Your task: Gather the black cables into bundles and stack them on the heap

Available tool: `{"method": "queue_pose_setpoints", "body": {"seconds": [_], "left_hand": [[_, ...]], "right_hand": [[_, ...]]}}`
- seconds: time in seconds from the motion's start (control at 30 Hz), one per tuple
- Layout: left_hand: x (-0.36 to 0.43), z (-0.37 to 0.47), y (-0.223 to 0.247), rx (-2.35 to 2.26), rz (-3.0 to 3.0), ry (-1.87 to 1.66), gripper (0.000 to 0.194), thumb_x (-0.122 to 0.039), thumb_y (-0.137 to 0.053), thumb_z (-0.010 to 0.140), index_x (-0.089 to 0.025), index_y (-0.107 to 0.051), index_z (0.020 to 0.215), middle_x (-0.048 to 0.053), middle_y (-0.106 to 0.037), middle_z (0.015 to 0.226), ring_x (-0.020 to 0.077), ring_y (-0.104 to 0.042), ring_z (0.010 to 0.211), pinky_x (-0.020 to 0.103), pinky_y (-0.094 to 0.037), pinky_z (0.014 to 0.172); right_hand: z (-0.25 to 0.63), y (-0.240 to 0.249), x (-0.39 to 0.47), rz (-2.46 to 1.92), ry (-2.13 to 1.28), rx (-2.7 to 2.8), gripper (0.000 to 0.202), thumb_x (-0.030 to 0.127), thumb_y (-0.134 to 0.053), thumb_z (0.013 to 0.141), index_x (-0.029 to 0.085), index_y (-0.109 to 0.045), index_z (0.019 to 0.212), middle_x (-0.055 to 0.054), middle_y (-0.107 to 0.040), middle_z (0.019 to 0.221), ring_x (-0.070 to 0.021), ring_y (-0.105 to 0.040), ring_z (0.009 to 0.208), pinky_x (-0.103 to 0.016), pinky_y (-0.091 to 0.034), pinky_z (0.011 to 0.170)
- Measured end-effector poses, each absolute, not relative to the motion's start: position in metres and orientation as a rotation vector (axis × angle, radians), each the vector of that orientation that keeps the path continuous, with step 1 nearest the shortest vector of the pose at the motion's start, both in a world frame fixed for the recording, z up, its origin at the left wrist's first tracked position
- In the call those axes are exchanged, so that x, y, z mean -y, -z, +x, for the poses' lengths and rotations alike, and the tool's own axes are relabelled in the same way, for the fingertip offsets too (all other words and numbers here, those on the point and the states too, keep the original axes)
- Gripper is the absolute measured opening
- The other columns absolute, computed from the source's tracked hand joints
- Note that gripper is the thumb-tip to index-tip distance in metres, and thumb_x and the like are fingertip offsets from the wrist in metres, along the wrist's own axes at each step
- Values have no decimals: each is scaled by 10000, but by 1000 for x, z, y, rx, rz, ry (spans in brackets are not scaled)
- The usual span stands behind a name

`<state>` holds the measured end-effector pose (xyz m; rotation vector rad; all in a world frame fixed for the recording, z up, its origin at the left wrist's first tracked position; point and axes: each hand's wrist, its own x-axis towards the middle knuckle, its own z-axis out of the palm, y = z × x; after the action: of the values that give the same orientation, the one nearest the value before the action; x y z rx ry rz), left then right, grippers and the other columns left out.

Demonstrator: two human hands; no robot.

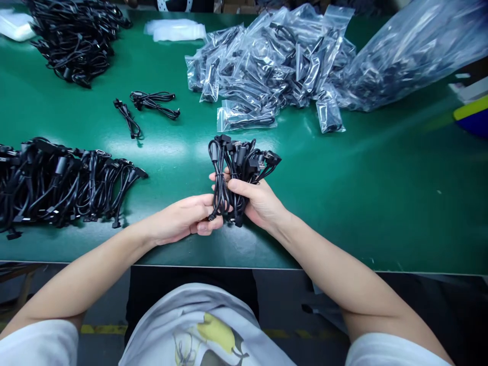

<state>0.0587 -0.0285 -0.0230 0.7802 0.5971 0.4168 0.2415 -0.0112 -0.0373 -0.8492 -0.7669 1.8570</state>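
Observation:
Several black cables, each coiled and tied, form a bunch point(240, 178) held above the green table near its front edge. My right hand point(263, 201) is wrapped round the bunch from the right, its thumb across the front. At the lower left of the bunch, my left hand point(192, 216) has its fingers closed on the leftmost cable bundle point(219, 178); some of its fingertips are hidden behind the cables. Plugs stick out at the top and right of the bunch.
A row of cable bundles point(64, 183) lies at the left, a heap point(76, 40) behind it. Two loose bundles point(154, 101) point(128, 119) lie mid-left. Bagged cables point(267, 61) and a large plastic bag point(412, 56) fill the back right. Flat clear bags point(175, 30) lie at the back.

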Motion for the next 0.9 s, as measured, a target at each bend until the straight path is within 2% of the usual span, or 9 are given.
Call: {"method": "queue_pose_setpoints", "body": {"seconds": [0.1, 0.2, 0.3, 0.47, 0.67, 0.9], "left_hand": [[28, 57, 26, -659, 894, -431, 205, -339, -606, 914, -154, -542, 976, -6, -592, 757, 75, -472, 603, 224, -374, 596], [27, 55, 29, -754, 1014, -496, 294, -316, -738, 831, -159, -554, 998, 18, -652, 870, 107, -590, 740, 252, -458, 695], [27, 54, 29, -813, 1051, -525, 308, -258, -787, 775, -161, -568, 969, 0, -657, 829, 106, -614, 739, 255, -487, 710], [33, 57, 28, -879, 1217, -586, 375, -231, -826, 733, -182, -569, 1003, -2, -692, 874, 124, -677, 803, 267, -524, 780], [37, 60, 31, -899, 1293, -636, 237, -323, -723, 848, -175, -589, 977, 11, -704, 827, 142, -700, 751, 272, -546, 724], [33, 62, 33, -927, 1284, -681, 173, -236, -724, 820, -163, -628, 945, 14, -700, 851, 134, -677, 794, 265, -548, 781]], "right_hand": [[241, 38, 10, -954, -1755, 803, 263, 280, -895, 626, 197, -743, 824, 5, -730, 842, -137, -630, 728, -273, -532, 696], [241, 38, 8, -1002, -1664, 789, 246, 278, -886, 617, 193, -751, 804, 7, -711, 843, -134, -605, 731, -278, -517, 723], [242, 38, 6, -1002, -1597, 747, 246, 272, -883, 611, 198, -754, 806, 8, -715, 865, -137, -601, 762, -290, -507, 778], [242, 39, 7, -977, -1602, 733, 236, 280, -869, 634, 200, -751, 823, 8, -711, 884, -140, -606, 795, -297, -499, 816], [241, 38, 9, -961, -1617, 786, 230, 313, -851, 660, 218, -735, 835, 5, -703, 923, -162, -615, 864, -309, -495, 857], [243, 25, 14, -922, -1583, 871, 247, 323, -848, 658, 221, -721, 845, -1, -683, 901, -181, -619, 878, -314, -507, 817]]}}
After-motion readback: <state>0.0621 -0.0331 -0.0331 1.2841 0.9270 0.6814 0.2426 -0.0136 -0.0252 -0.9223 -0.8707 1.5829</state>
